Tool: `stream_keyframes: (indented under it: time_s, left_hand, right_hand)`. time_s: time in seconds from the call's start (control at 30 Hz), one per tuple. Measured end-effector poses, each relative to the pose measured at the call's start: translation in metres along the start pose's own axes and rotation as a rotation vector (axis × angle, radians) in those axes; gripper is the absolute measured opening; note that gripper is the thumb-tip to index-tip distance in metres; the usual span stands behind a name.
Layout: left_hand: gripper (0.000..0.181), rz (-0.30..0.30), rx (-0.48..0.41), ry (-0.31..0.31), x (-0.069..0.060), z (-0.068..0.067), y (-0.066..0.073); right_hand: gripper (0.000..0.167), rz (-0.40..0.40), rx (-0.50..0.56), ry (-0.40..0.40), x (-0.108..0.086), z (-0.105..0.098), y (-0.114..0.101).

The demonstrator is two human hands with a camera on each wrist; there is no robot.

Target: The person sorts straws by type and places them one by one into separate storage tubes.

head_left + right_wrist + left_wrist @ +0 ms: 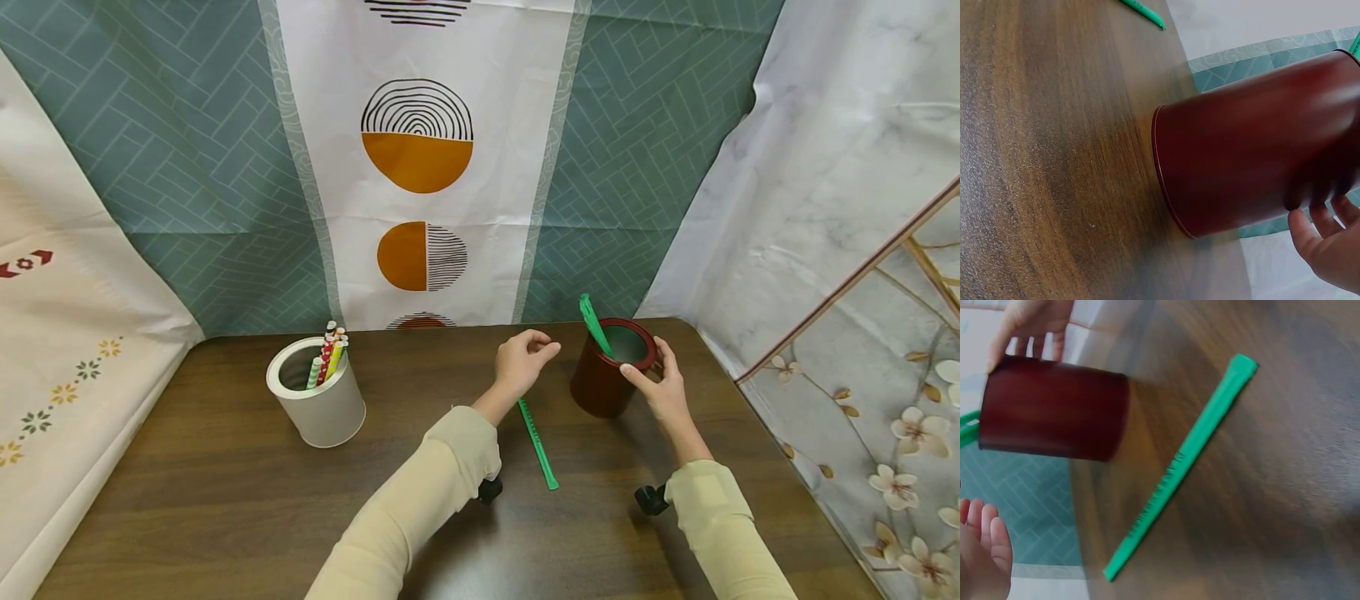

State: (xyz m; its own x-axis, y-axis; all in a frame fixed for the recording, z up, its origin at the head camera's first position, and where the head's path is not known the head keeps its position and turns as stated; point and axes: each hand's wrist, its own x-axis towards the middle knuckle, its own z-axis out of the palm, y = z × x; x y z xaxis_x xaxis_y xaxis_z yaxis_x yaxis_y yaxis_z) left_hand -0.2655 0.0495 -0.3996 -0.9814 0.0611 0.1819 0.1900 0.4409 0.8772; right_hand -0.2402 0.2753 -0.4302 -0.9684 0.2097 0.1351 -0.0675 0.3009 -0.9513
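Observation:
A dark red cylindrical canister (600, 379) stands upright at the right of the table. My right hand (663, 383) holds its right side near the rim, thumb in front and fingers around the far side. In the right wrist view, fingertips (1300, 222) touch the canister's wall (1254, 144). Slim green packets (592, 325) poke up out of the canister. Left of it, my left hand (521, 362) hovers with loosely bent fingers and nothing in them. Below that hand, a flat, slim green packet (1172, 481) with dark printing lies on the table.
Toward the left stands a white canister (326, 417) holding several patterned paper sticks (327, 358). The brown wooden table (225, 500) meets a patterned cloth backdrop (420, 283) at its far edge. Hanging cloths flank both sides.

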Motion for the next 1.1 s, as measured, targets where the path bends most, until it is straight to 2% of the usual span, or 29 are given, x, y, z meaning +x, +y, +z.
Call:
stream_keyframes:
  time_s: [0.27, 0.4, 0.5, 0.87, 1.1]
  left_hand:
    - [0.027, -0.040, 0.030, 0.000, -0.009, 0.008, -0.030]
    - [0.032, -0.041, 0.122, -0.026, -0.015, 0.012, -0.044]
    - [0.039, -0.031, 0.210, -0.069, -0.019, 0.013, -0.051]
    - [0.059, 0.059, 0.519, -0.300, -0.031, 0.018, -0.074]
    - [0.060, 0.084, 0.628, -0.370, -0.035, 0.019, -0.085]
  right_hand:
    - [0.072, -0.003, -0.003, 0.002, -0.001, 0.001, -0.002]
    - [0.072, -0.004, -0.003, -0.001, -0.002, 0.001, -0.002]
    - [0.073, -0.002, -0.003, -0.003, -0.001, 0.001, -0.002]
    - [0.074, 0.008, 0.003, -0.009, 0.000, 0.000, 0.000]
    - [0.073, 0.011, -0.007, -0.011, 0.000, 0.000, 0.000]
